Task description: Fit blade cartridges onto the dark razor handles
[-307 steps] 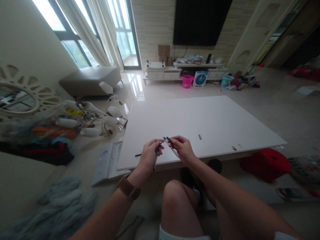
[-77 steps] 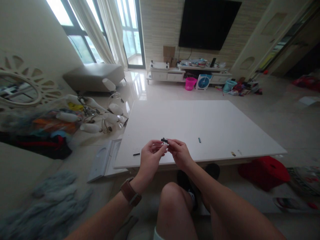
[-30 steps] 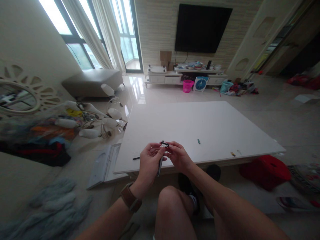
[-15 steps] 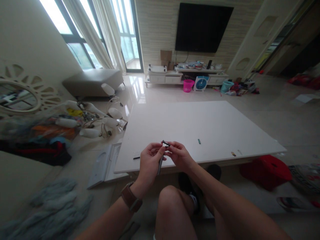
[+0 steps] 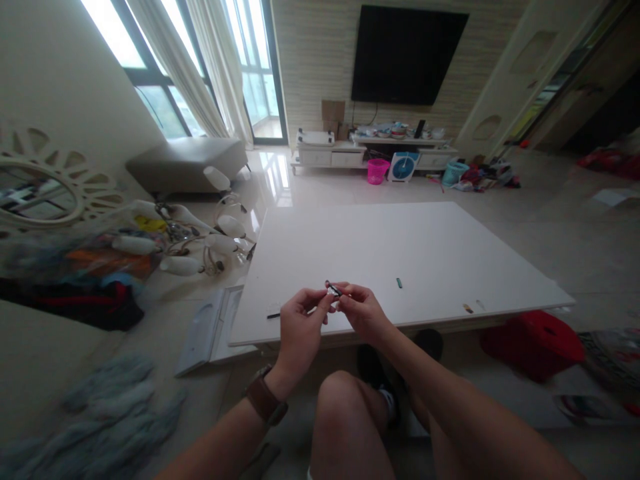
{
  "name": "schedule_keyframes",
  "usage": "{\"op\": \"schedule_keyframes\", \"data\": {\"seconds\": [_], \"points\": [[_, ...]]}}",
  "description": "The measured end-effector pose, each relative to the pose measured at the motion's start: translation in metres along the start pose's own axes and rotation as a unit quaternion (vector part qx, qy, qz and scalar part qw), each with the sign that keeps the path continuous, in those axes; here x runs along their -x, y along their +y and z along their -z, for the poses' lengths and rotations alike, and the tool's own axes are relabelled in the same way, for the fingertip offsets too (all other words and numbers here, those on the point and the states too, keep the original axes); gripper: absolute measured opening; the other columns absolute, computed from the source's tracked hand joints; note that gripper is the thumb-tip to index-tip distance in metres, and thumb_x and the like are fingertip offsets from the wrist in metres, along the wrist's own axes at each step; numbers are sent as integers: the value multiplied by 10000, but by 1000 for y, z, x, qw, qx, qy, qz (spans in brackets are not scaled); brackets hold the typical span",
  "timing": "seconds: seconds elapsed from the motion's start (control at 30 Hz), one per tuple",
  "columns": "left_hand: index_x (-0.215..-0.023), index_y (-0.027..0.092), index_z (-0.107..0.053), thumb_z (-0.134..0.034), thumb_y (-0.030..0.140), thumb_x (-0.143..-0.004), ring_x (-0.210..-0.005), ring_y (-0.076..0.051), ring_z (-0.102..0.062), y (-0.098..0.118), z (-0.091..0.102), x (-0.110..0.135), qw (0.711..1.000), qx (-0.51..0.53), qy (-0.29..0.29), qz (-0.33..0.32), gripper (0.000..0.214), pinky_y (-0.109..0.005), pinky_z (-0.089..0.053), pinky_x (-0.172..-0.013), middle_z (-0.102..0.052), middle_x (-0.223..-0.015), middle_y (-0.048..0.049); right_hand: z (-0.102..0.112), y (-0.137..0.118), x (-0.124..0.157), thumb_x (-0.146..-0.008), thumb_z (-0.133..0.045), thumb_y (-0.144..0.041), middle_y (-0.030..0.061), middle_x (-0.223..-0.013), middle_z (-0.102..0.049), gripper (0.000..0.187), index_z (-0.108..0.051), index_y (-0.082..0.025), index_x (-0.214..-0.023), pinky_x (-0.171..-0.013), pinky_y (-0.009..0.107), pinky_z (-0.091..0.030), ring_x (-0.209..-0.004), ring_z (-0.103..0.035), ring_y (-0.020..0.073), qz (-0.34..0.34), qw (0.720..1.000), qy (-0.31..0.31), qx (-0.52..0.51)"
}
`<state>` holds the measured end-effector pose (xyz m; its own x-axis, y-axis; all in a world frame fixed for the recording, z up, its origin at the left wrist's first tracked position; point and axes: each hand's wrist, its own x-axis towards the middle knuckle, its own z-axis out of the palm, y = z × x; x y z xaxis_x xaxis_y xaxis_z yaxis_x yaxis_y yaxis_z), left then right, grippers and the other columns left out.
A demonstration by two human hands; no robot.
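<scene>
My left hand (image 5: 302,323), a watch with a brown strap on its wrist, is closed in a pinch over the near edge of the white table (image 5: 350,240). Between its thumb and fingers and those of my right hand (image 5: 364,312) is a small black stick-like piece with a shiny silvery part (image 5: 333,289). Both hands grip it, fingertips almost touching; its exact kind is too small to make out. Left of my left hand, a short black strip (image 5: 273,315) lies on the tabletop. A small green piece (image 5: 399,283) lies beyond my right hand.
A small brown-and-yellow piece (image 5: 467,308) lies near the table's right front edge. Under that edge stands a red stool (image 5: 537,343). Lamp arms with white shades (image 5: 183,266) crowd the floor at left, beside a white box (image 5: 203,333). My knees are below the front edge.
The long dark strip that hung below my left hand is no longer visible. The small black and silvery piece has tilted slightly between my fingers. Both hands stay in nearly the same place.
</scene>
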<state>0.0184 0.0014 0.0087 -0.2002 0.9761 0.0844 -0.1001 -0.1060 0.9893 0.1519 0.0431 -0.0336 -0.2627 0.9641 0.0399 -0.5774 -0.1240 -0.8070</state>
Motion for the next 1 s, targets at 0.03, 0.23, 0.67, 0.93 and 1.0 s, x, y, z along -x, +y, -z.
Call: {"op": "schedule_keyframes", "data": {"seconds": [0.03,0.23,0.67,0.93,1.0], "points": [[-843,120,-720,-770,318,-789,-573,-114,-592,0,-1,1,1000,0,3,1,211,-202,-437,-472,-720,-718,-58,0,1,0,-602,-920,-300,38,-1006,-752,192,-765,-246,-703,-646,290,-441,-848,-618,182,3,1000,-4,1],[-832,124,-723,-781,318,-780,-566,-120,-596,1,-2,2,1000,-4,6,-1,209,-202,-430,-460,-706,-688,-51,3,-2,0,-632,-905,-302,41,-986,-742,180,-747,-230,-677,-669,301,-442,-832,-610,177,18,999,-22,35],[-864,130,-723,-759,333,-811,-553,-110,-578,-3,-1,3,999,17,-23,14,213,-193,-417,-463,-678,-661,-36,8,-6,1,-699,-870,-276,19,-914,-668,143,-745,-215,-736,-810,352,-515,-877,-647,175,59,992,-45,101],[-846,106,-712,-837,381,-704,-543,-93,-556,-14,-1,-5,969,197,-39,143,333,-170,-432,-452,-658,-663,-30,5,-7,3,-750,-834,-275,5,-921,-589,172,-751,-247,-898,-607,260,-460,-702,-591,108,139,966,-29,218],[-848,100,-711,-863,377,-669,-544,-88,-555,-13,-1,-6,962,219,-41,159,363,-166,-433,-450,-664,-682,-35,4,-9,5,-760,-827,-281,4,-897,-596,174,-756,-250,-917,-607,259,-457,-691,-581,105,140,963,-23,230]]}}
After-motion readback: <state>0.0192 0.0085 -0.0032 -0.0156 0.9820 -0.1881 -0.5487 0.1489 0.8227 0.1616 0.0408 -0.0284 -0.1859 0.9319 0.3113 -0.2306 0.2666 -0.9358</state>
